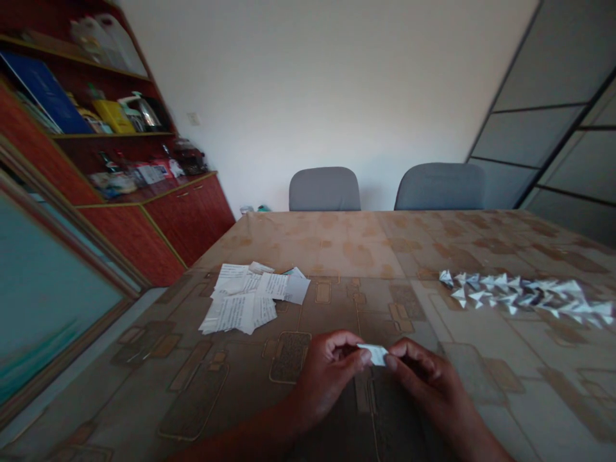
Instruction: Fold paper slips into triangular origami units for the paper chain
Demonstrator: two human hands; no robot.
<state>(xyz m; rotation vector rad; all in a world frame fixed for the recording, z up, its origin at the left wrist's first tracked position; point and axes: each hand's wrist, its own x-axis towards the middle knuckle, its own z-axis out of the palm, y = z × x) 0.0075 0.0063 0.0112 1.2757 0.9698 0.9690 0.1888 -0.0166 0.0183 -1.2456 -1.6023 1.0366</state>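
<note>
Between my two hands is a small folded piece of white paper (373, 353), held a little above the table's near part. My left hand (328, 367) pinches its left end between thumb and fingers. At its right end, the thumb and forefinger of my right hand (424, 377) are closed on it too. Beyond my left hand lies a loose pile of printed paper slips (240, 301), overlapping at odd angles. Off to the right, rows of small pointed folded paper pieces (522, 294) stand close together on the table.
A patterned cover lies over the table (337, 244). Two grey chairs (325, 189) stand at its far edge, against a white wall. On the left is a red-brown cabinet (187, 212) with bottles and boxes on its shelves; sliding panels (534, 131) are at right.
</note>
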